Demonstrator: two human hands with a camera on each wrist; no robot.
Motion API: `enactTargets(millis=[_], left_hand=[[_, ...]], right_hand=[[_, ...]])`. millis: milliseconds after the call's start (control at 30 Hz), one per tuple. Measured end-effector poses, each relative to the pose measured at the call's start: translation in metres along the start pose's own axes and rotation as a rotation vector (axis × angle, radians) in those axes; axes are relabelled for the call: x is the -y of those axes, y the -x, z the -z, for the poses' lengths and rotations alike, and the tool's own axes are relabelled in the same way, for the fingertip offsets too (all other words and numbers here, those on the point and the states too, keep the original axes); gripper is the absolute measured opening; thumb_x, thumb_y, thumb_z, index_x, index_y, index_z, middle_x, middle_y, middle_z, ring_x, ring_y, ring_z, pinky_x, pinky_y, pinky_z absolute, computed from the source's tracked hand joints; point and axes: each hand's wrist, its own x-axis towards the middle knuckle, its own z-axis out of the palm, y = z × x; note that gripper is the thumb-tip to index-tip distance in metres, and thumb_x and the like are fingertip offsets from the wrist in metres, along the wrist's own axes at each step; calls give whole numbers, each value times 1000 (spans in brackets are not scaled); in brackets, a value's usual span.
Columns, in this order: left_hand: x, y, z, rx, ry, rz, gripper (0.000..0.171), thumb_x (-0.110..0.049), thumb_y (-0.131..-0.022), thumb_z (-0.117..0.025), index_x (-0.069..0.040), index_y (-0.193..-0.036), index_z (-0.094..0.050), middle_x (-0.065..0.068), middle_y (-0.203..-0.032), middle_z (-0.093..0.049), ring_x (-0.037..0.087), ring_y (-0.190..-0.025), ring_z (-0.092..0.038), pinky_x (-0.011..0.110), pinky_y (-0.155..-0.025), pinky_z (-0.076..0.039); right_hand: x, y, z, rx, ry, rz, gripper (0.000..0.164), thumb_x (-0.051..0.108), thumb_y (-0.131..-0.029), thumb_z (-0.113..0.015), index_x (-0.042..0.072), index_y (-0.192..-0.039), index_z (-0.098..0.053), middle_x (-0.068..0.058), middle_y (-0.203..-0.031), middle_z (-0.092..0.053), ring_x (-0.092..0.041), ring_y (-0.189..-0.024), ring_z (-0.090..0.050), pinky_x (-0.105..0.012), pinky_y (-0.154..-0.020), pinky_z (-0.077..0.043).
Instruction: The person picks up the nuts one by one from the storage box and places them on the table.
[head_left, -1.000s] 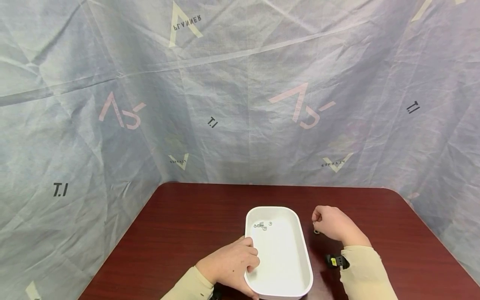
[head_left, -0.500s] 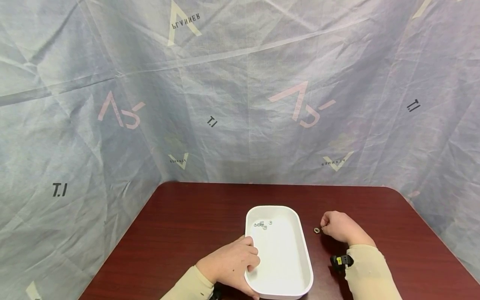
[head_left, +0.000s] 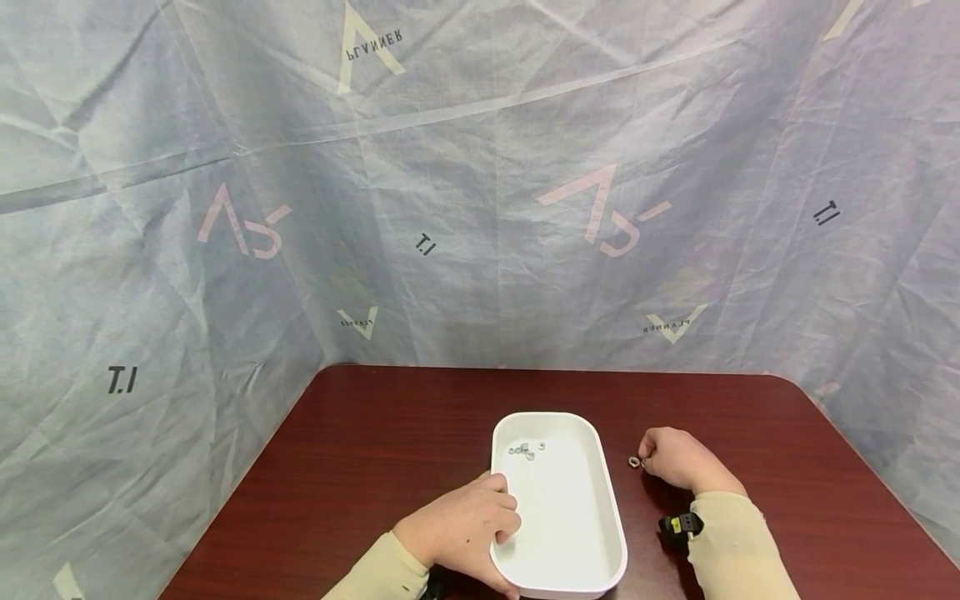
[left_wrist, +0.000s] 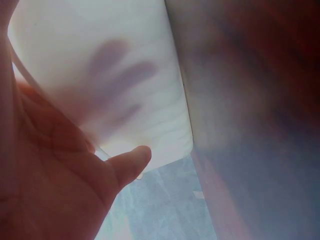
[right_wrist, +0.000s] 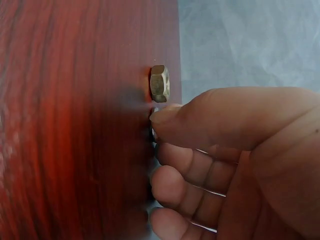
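My left hand [head_left: 468, 525] grips the left wall of a white plastic tray [head_left: 611, 500], fingers curled over the rim and thumb on the outside. In the left wrist view the fingers show as shadows through the tray wall [left_wrist: 125, 30], and the thumb presses near its corner. Several small silver nuts [head_left: 525, 450] lie inside at the tray's far left. Right of the tray, my right hand [head_left: 678, 460] is down at the table, thumb and fingertips pinching a small metal nut [right_wrist: 154, 131], mostly hidden. A brass-coloured hex nut [right_wrist: 159, 84] lies just beyond those fingertips.
The dark red wooden table [head_left: 390, 442] runs back to a grey printed cloth [head_left: 480, 208] hung behind and at the sides. A black wrist device [head_left: 681, 525] sits under the right sleeve.
My right hand first draws back rightward from the nuts, uncovering the hex nut, then lowers slightly toward the viewer beside it. The left hand and tray stay put.
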Motion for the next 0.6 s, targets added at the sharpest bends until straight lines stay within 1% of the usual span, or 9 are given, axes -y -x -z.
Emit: enactTargets(millis=[100,267,433,600], left_hand=[[0,0,0,-15,-7,-7,67,-81,-63,-74,-25,-66,-38,-20,-68,-26,5,-77,-30,20,-78,-31],[0,-1,-2,-46,-24,-19,69,-82,-61,-74,-25,-66,-36,-20,-68,-26,5,-77,-30,20,-78,-32],[0,-1,-2,-33,-32,-17,69,-84,-62,-72,-26,-66,-36,-20,-68,-28,5,-78,-31,21,-78,-32],[0,0,-3,-32,-32,-15,69,-84,-62,-72,-25,-66,-36,-20,-68,-27,5,-78,-32,21,-78,-32]], right_hand=[[1,0,2,4,-2,-5,10,2,-77,-65,9,-84,-63,0,-76,-57,-19,-69,-51,-38,-65,-43],[0,0,4,-2,2,-12,12,3,-78,-67,12,-85,-63,0,-78,-58,-19,-70,-51,-39,-66,-44],[2,2,8,-7,-5,-17,13,4,-77,-67,11,-88,-63,0,-79,-59,-19,-71,-52,-39,-66,-45],[12,4,14,-20,-10,1,15,5,-76,-67,9,-91,-64,0,-79,-61,-18,-70,-53,-40,-67,-46]])
